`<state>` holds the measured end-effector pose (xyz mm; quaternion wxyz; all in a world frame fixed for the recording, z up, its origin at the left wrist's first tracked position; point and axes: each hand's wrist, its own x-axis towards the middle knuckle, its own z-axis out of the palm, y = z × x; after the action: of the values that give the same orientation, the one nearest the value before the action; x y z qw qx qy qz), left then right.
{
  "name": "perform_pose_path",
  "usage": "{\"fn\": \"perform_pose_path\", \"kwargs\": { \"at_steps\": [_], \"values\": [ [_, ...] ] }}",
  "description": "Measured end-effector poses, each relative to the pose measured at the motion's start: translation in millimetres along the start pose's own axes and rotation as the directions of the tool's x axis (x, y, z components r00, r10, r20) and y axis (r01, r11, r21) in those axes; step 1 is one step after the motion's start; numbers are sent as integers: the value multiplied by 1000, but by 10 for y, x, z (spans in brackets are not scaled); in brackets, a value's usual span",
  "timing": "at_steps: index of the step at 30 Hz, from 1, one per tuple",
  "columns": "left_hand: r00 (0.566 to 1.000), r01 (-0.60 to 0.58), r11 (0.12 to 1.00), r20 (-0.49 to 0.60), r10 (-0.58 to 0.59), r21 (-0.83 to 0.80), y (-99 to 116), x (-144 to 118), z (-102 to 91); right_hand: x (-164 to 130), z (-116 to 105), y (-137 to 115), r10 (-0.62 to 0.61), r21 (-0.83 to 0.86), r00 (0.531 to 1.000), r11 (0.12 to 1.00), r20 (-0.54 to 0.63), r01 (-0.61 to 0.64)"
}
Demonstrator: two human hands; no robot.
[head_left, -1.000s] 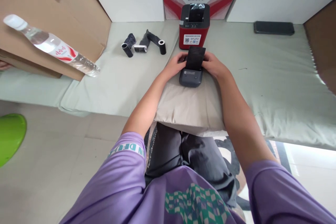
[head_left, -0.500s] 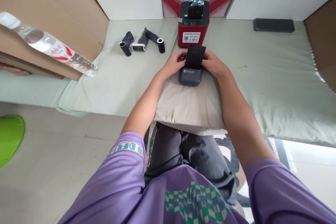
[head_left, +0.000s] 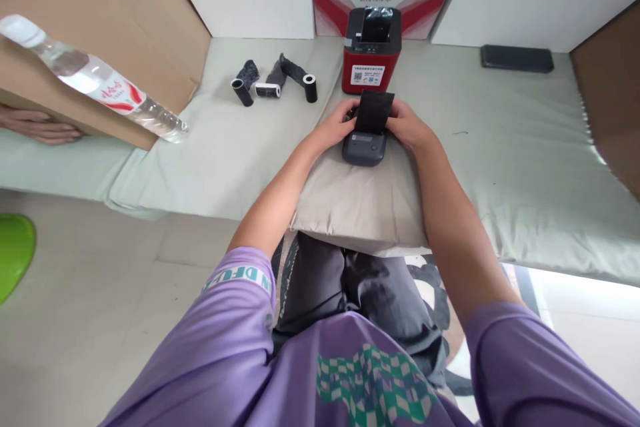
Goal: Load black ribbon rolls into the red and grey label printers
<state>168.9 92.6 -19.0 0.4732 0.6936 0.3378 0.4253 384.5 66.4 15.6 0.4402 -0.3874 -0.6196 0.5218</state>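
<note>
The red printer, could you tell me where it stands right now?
In the head view the red printer stands upright at top centre on the pale green mat, just beyond the dark grey printer held between both hands.

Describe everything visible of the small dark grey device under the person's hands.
The small grey device is a compact, rounded box of matt, plastic-looking material, with a small pale label on its near top face. A black flap stands open, tilted up at its far end. It lies flat on a beige pillow, just in front of a red printer. The left hand and right hand grip its far sides beside the flap.
</note>
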Motion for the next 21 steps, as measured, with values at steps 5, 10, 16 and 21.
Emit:
{"fn": "perform_pose_path", "kwargs": {
  "at_steps": [5,10,16,21],
  "values": [
    [1000,7,999,-9,-8,-34,-4,-10,12,4,-1,29,11,9,1000,1000,-17,-11],
    [1000,-9,1000,18,8,9,-5,-21,-10,-7,-2,49,-17,17,1000,1000,-20,18],
    [999,-25,999,38,24,23,-60,-12,-31,-26,11,56,-37,-26,999,999,-29,36],
    [1000,-15,1000,15,15,17,-109,18,-13,35,-134,123,-56,-122,989,992,-134,39]
  ]
}}
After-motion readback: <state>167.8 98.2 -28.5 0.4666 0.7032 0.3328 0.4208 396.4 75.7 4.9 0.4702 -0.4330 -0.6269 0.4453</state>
